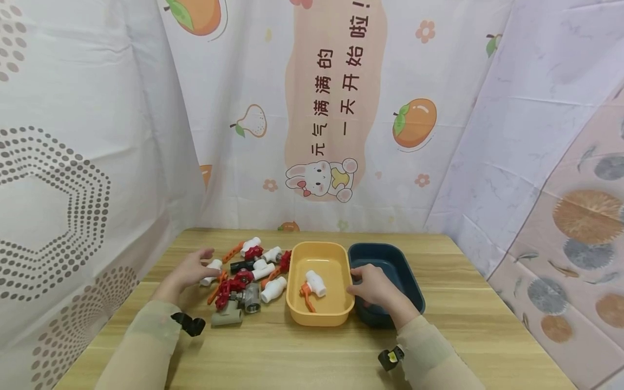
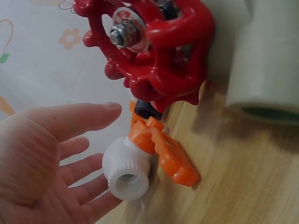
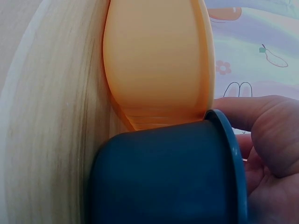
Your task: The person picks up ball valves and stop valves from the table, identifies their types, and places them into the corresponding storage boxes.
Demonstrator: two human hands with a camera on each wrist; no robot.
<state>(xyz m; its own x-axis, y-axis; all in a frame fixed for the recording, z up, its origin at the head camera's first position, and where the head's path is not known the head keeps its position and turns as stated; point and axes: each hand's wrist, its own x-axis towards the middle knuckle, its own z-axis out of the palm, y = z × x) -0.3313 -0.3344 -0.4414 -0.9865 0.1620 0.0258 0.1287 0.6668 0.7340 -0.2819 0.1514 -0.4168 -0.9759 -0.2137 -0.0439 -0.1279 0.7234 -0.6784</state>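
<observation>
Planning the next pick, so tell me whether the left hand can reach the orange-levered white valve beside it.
Probably yes: the left hand is open beside the white valve, with nothing showing between them; the red handwheel sits close but leaves the valve uncovered.

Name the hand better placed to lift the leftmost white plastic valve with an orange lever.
Probably the left hand: its fingers extend right beside the white plastic valve, while the right hand is across at the dark blue plastic bin.
</observation>
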